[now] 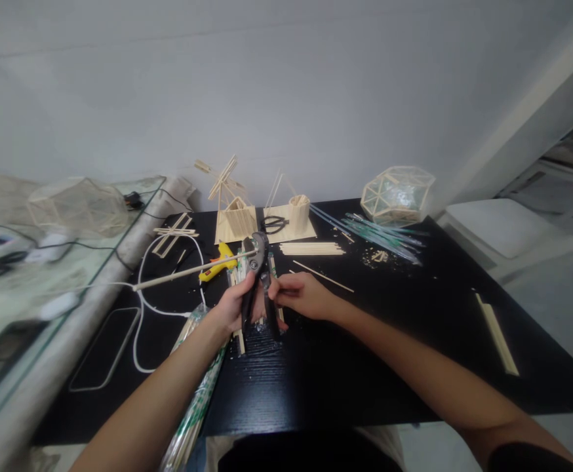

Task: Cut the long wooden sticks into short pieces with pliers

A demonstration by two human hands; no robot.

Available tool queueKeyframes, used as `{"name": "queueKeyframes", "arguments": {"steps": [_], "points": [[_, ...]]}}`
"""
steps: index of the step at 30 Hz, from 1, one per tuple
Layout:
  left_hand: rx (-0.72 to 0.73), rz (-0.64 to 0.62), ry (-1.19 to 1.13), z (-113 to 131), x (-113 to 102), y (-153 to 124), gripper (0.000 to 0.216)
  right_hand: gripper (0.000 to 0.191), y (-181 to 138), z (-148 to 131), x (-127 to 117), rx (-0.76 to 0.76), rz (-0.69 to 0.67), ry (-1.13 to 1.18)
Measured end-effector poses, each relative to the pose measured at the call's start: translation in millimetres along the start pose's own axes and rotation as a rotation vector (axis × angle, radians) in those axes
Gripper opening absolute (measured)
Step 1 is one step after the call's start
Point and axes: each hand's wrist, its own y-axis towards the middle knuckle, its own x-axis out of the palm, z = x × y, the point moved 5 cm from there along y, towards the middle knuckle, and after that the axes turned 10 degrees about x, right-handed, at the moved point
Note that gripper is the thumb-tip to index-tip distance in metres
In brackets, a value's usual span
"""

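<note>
Remote log, head view: my left hand has its grip closed on the black shears; my right hand's fingers meet a handle, but I cannot tell if they close; a pale stick lies at the cutting end, raised over the tabletop; judged risks: a slanted bite could splinter it; loose support could swing it into the white cable.

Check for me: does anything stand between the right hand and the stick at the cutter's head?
Yes: the cutter, gripped in the left hand, stands between the right hand and the stick, which extends leftward.
</note>
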Motion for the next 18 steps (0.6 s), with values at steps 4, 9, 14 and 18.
{"name": "queueKeyframes", "arguments": {"steps": [4, 9, 14, 18], "points": [[0.023, 0.043, 0.031, 4.1, 2.3, 2.1, 0.054, 0.024, 1.0, 0.9, -13.6, 0.051, 0.005, -0.063], [0.126, 0.233, 0.462, 14.0, -9.4, -1.0, 0.045, 0.031, -0.5, -16.1, -57.0, 0.114, 0.144, 0.089], [0.248, 0.340, 1.362, 32.3, -3.0, -5.4, 0.043, 0.022, -11.5, -41.4, -67.4, 0.156, 0.176, 0.299], [0.243, 0.374, 1.642, 39.0, 6.6, -7.2, 0.039, 0.025, -14.5, -42.8, -50.0, 0.196, 0.127, 0.322]]}}
